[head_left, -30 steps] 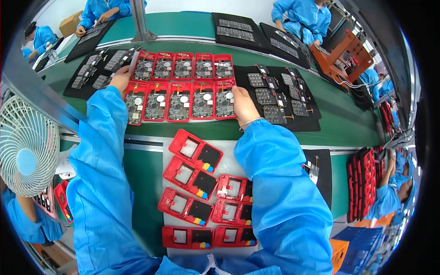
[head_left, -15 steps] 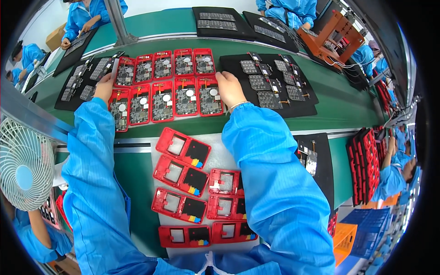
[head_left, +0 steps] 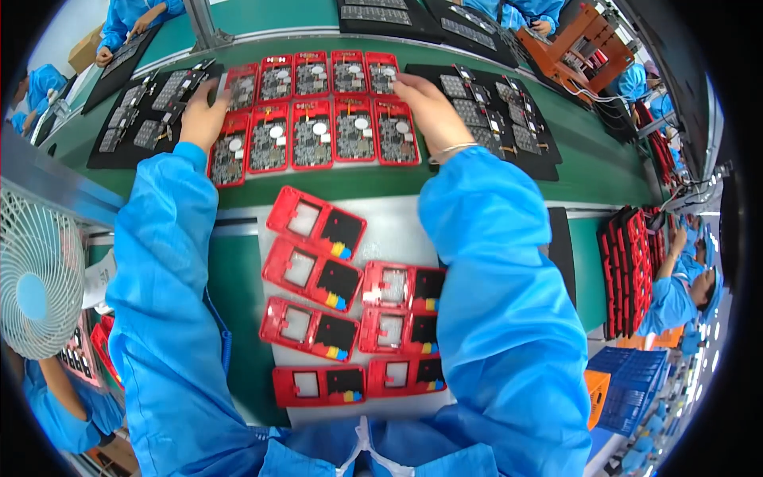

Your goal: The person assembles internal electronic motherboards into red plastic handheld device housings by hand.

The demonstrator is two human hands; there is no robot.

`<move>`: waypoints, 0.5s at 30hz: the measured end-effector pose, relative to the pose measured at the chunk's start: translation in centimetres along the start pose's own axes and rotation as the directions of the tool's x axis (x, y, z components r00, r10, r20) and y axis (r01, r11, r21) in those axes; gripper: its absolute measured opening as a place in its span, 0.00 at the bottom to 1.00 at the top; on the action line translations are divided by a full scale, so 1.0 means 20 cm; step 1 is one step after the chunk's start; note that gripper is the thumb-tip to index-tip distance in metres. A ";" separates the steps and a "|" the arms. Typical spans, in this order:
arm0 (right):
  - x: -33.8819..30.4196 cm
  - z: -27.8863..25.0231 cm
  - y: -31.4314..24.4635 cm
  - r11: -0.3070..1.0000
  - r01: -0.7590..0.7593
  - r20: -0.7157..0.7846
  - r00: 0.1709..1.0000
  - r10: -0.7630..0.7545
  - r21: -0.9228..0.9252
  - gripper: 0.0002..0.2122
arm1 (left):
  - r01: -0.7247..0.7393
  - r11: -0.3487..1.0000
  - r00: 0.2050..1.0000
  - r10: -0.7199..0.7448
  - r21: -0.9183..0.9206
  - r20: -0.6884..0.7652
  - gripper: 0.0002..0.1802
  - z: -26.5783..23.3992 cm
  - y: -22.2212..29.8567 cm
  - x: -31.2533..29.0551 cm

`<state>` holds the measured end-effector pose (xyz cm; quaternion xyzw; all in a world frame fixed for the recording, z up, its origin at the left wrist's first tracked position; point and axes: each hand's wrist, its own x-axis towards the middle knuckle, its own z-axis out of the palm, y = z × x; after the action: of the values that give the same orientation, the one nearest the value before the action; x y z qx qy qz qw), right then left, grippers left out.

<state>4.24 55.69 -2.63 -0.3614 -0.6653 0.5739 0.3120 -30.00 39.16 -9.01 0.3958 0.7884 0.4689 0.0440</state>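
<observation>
Starting from the left, and the white fan sits near the bench; if it is running, which I can't tell, its draught could nudge the lighter parts. Next, the left black mat and its keypad boards, lying right beside the left hand: a careless knuckle could knock one askew. That hand is at the left end of the two rows of red shells with circuit boards, thumb and fingers spread, blurred; can't tell whether it grips. Across centre, those shells stand edge to edge, so a lopsided push could break the line, or a snagged gold strip could pull loose. At the right end, the right hand has its fingertips by the upper corner shell; contact looks likely, a firm hold I can't confirm. Its wrist is close to the right black mat, where a sweep could scatter more keypads.

Now the setting: green tabletop, metal rail across it, co-worker upper left, windowed red shells on a white sheet below, brown fixture upper right, then red stacks and a blue crate.
</observation>
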 end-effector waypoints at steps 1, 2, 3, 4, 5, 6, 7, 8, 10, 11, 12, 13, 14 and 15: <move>-0.10 0.00 -0.11 1.000 -0.022 0.138 0.990 0.021 0.007 0.24 | -0.234 0.972 0.972 0.233 0.023 0.030 0.24 -0.09 0.17 -0.11; -0.22 0.01 -0.26 0.994 0.040 0.261 0.965 -0.014 -0.097 0.22 | -0.459 0.888 0.887 0.456 0.035 0.067 0.23 -0.17 0.33 -0.22; -0.37 -0.02 -0.38 0.973 0.109 0.357 0.934 -0.029 -0.204 0.19 | -0.428 0.889 0.839 0.458 -0.165 0.295 0.22 -0.20 0.52 -0.35; -0.50 -0.04 -0.44 0.973 0.092 0.467 0.884 0.018 -0.212 0.20 | -0.468 0.843 0.717 0.538 -0.266 0.443 0.22 -0.22 0.62 -0.48; -0.62 -0.08 -0.47 0.957 0.059 0.571 0.812 0.119 -0.283 0.22 | -0.582 0.797 0.593 0.554 -0.165 0.584 0.24 -0.22 0.67 -0.61; -0.73 -0.13 -0.46 0.854 0.399 0.685 0.725 -0.070 -0.335 0.27 | -0.643 0.758 0.507 0.527 -0.107 0.683 0.29 -0.24 0.75 -0.72; -0.87 -0.12 -0.53 0.784 0.472 0.754 0.657 -0.006 -0.405 0.34 | -0.643 0.766 0.514 0.438 -0.006 0.737 0.36 -0.27 0.74 -0.84; -0.99 -0.11 -0.56 0.700 0.496 0.770 0.626 0.123 -0.515 0.41 | -0.608 0.794 0.531 0.376 0.032 0.759 0.39 -0.28 0.74 -0.91; -1.27 -0.14 -0.50 0.597 0.616 0.795 0.603 0.062 -0.514 0.49 | -0.600 0.797 0.551 0.350 0.068 0.757 0.45 -0.26 0.72 -1.02; -1.40 -0.11 -0.50 0.542 0.554 0.740 0.639 0.209 -0.632 0.52 | -0.600 0.797 0.557 0.346 0.077 0.755 0.45 -0.27 0.70 -1.06; -1.51 -0.07 -0.46 0.497 0.519 0.695 0.662 0.281 -0.695 0.55 | -0.580 0.807 0.578 0.315 0.108 0.753 0.45 -0.28 0.69 -1.10; -1.60 -0.06 -0.42 0.456 0.517 0.669 0.688 0.282 -0.724 0.55 | -0.562 0.817 0.594 0.291 0.129 0.750 0.45 -0.30 0.69 -1.13; -1.65 -0.05 -0.36 0.415 0.514 0.643 0.713 0.280 -0.751 0.55 | -0.533 0.832 0.596 0.239 0.155 0.767 0.47 -0.33 0.71 -1.15; -1.68 -0.06 -0.31 0.401 0.520 0.626 0.753 0.203 -0.754 0.56 | -0.536 0.830 0.599 0.249 0.151 0.761 0.47 -0.36 0.72 -1.19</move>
<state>22.80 27.60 3.69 -0.1831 -0.9606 0.1717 -0.1192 -8.50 21.78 -1.14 0.7130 0.6708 0.1205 0.1651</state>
